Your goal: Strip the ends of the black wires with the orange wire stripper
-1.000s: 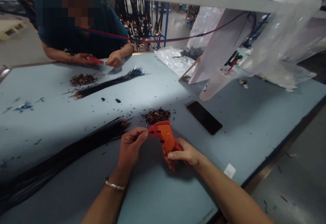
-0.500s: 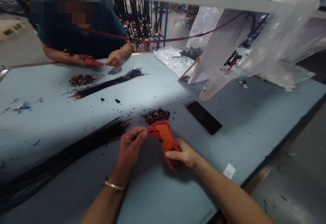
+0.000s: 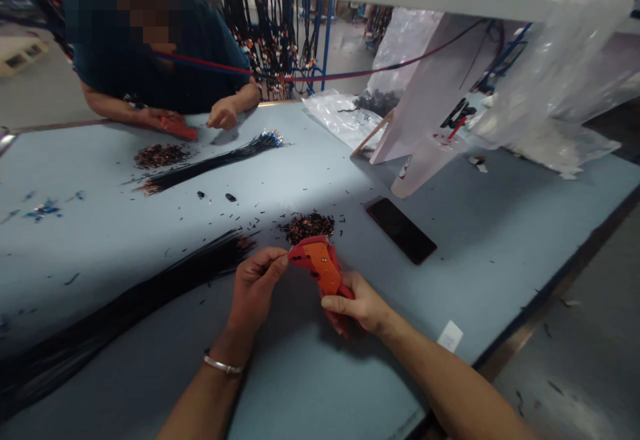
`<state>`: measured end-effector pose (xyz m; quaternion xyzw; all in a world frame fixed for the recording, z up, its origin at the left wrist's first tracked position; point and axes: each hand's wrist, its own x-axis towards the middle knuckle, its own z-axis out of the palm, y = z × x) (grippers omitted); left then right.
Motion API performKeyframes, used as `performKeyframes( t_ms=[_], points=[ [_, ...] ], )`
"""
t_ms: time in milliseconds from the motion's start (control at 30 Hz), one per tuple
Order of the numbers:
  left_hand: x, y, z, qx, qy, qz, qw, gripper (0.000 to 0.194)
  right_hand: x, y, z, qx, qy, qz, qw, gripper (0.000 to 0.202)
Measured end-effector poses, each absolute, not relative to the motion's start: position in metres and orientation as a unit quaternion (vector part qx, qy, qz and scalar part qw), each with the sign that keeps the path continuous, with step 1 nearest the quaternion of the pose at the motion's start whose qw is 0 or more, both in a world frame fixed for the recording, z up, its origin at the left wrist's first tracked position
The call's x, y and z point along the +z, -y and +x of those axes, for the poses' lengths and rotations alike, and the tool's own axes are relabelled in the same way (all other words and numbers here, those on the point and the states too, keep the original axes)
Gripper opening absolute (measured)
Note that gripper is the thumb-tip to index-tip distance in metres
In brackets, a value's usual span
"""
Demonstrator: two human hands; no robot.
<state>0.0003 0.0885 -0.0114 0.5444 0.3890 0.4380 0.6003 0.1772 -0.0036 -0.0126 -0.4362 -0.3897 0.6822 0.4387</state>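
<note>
My right hand [image 3: 357, 303] is wrapped round the handles of a red and orange wire stripper [image 3: 320, 263]. At the tool's jaw end, my left hand [image 3: 257, 283] is pinched, its fingertips touching or nearly touching the jaws. A thin wire seems to be between the fingertips, mostly hidden. Just beyond the tool lies a pile of small black and copper scraps [image 3: 309, 227]. A long bundle of black wires [image 3: 150, 297] stretches from the left edge, its frayed copper-coloured ends close to my left hand.
Across the table [image 3: 280, 180], a person holds a red tool [image 3: 177, 127] beside a second wire bundle [image 3: 205, 163] and scrap pile [image 3: 161, 155]. A phone [image 3: 401, 230], a cup with a red straw [image 3: 423, 167] and plastic bags [image 3: 540, 120] are at the right. A shelf crosses above.
My hands and the stripper have barely shifted; the tool's handles look slightly different in angle. Across the table, the person's red tool has lowered and moved a little left.
</note>
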Motion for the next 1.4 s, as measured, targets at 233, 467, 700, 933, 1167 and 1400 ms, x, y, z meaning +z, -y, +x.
performKeyframes(
  t_ms=[233,467,700,933,1167,1400],
  points=[
    [-0.011,-0.089,0.001,0.436,-0.394,0.563,0.581,0.02,-0.017,0.002,0.176,0.682,0.379,-0.439,0.446,0.045],
    [-0.007,-0.088,0.003,0.429,-0.402,0.589,0.554,0.022,-0.013,0.002,0.177,0.698,0.342,-0.423,0.466,0.043],
    [-0.001,-0.089,0.005,0.415,-0.41,0.609,0.538,0.022,-0.009,0.002,0.179,0.719,0.303,-0.416,0.467,0.04],
    [-0.001,-0.088,0.005,0.412,-0.427,0.6,0.537,0.021,-0.01,0.002,0.183,0.737,0.257,-0.405,0.477,0.035],
    [-0.004,-0.093,0.004,0.454,-0.457,0.537,0.545,0.022,-0.001,-0.002,0.196,0.692,0.229,-0.389,0.564,0.026],
    [-0.005,-0.089,0.006,0.454,-0.465,0.532,0.543,0.023,-0.002,0.0,0.185,0.69,0.321,-0.379,0.526,0.037]
  ],
)
